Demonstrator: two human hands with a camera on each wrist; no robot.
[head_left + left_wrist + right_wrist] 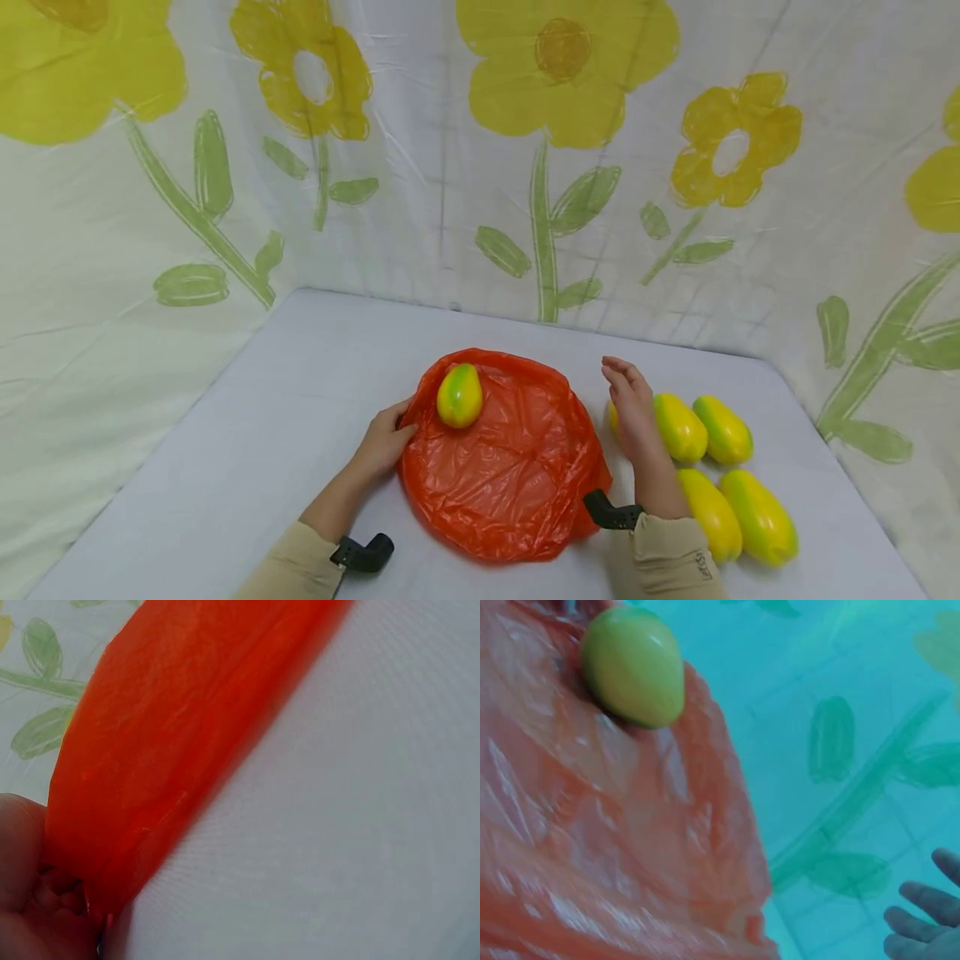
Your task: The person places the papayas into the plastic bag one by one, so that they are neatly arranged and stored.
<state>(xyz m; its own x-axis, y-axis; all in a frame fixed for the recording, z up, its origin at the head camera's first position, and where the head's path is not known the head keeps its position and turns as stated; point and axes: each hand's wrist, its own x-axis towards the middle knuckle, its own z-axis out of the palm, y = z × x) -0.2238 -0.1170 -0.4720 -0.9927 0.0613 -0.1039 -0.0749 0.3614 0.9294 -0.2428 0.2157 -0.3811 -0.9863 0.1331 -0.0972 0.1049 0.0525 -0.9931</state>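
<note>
Holding the orange plastic bag (pixel 504 454) by its left edge, your left hand (pixel 386 442) has a pinching grip on the film, and the left wrist view shows that fold (pixel 150 772) raised off the white surface (pixel 247 433). Your right hand (pixel 633 408) hangs released, fingers straight, just above the right rim, grasping nothing. One yellow-green fruit (pixel 459 396) already lies on the bag near its far left edge; by my judgement four more fruits (pixel 720 475) wait on the surface just right of it. Only the head view shows those four; the right wrist view gives the fruit (pixel 634 667) on the crinkled film close up.
</note>
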